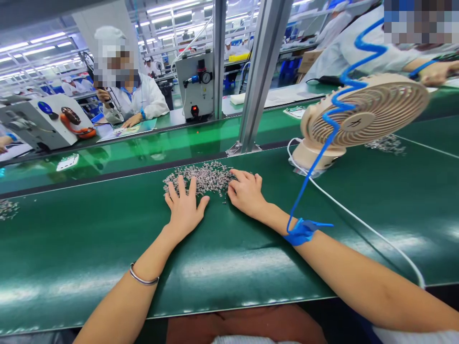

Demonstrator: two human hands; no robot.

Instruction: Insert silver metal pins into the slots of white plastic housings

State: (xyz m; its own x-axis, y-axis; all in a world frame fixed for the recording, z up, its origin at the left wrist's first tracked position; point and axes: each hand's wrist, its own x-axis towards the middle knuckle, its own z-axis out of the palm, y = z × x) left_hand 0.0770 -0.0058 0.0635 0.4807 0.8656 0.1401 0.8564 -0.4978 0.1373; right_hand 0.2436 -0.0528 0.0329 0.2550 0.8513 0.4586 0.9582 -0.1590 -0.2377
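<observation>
On the green counter (pixel 107 248) in front of me, a loose heap of small metal parts (pixel 201 177) lies near the far edge, just short of the glossy conveyor strip behind it. My left hand (pixel 184 208) rests flat on the mat, palm down and fingers spread wide. Its fingertips reach into the near edge of the heap and it holds nothing. My right hand (pixel 247 193) sits just beside it at the heap's right edge. It is loosely curled with the knuckles up and the fingertips in among the parts, and I cannot tell whether any piece is pinched under them.

A thin metal bangle (pixel 142 278) circles my left forearm. A blue wrist strap (pixel 303 231) wraps my right wrist, and its coiled blue cord (pixel 337 110) runs up across the face of a beige desk fan (pixel 366 117) standing to the right. A white cable (pixel 358 220) trails from the fan's base over the mat toward the near edge.

A smaller scatter of parts (pixel 7 209) lies at the far left, and another scatter (pixel 387 143) lies behind the fan. Across the conveyor, a person in a white coat and cap (pixel 134 98) sits at the opposite counter, with a grey machine (pixel 195 83) to their side.
</observation>
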